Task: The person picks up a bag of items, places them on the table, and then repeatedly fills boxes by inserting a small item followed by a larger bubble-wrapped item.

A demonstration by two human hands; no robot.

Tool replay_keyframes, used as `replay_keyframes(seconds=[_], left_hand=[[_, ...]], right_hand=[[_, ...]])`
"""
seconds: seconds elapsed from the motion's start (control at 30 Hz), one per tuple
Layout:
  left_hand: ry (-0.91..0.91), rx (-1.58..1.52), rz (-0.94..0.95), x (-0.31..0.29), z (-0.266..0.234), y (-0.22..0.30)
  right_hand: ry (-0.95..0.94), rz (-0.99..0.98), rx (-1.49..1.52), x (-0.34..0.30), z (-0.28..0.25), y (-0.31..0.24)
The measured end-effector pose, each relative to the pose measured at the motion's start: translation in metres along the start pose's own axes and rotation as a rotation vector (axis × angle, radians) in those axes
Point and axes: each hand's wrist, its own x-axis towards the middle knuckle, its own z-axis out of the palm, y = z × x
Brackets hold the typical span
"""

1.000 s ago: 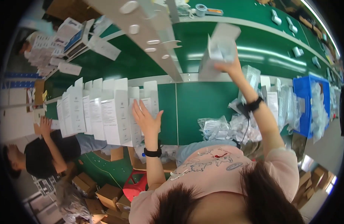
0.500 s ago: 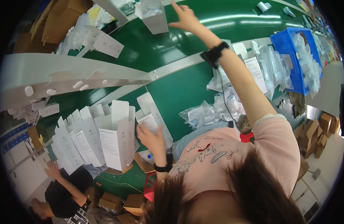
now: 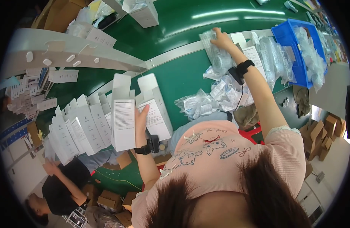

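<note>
My right hand (image 3: pixel 223 40) pinches the top of a clear bubble-wrap pouch (image 3: pixel 216 57), raised over a pile of small clear bags (image 3: pixel 224 91). What the pouch holds is unclear. My left hand (image 3: pixel 141 121) reaches up between two tall white boxes with lifted flaps. Its thumb is apart from the fingers and lies in front of the right box (image 3: pixel 159 114). The fingers rest along the side of the left box (image 3: pixel 123 127), partly hidden by it. I see no firm grip there. Farther left stands a row of similar open white boxes (image 3: pixel 87 133).
A blue crate (image 3: pixel 275 32) with bubble-wrap pouches sits at the right, beside more pouches (image 3: pixel 272 62). A grey metal beam (image 3: pixel 87 57) crosses the green table (image 3: pixel 182 76). Another white box (image 3: pixel 144 17) stands at the back. A person in black (image 3: pixel 64 182) works at lower left.
My right hand has come back from the far white box toward me and now holds a bubble-wrap pouch. The left hand has moved in between the two near boxes.
</note>
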Motion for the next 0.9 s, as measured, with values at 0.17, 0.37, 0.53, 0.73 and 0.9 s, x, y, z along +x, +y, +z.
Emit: replay_keyframes(seconds=[0.17, 0.37, 0.53, 0.73, 0.9], left_hand=[[-0.058, -0.224, 0.252, -0.005, 0.049, 0.085], [0.072, 0.361, 0.666, 0.036, 0.098, 0.088], [0.162, 0.414, 0.731, 0.038, 0.130, 0.066], [0.205, 0.196, 0.780, 0.038, 0.142, 0.045], [0.249, 0.165, 0.670, 0.028, 0.136, 0.025]], right_hand=[[0.117, -0.122, 0.927, -0.014, -0.084, -0.054], [0.230, -0.047, 1.956, -0.053, -0.129, -0.109], [0.411, 0.041, 2.068, -0.087, -0.109, -0.176], [0.869, -0.434, 1.031, -0.109, -0.078, -0.183], [0.483, -0.926, 0.328, -0.146, -0.077, -0.168]])
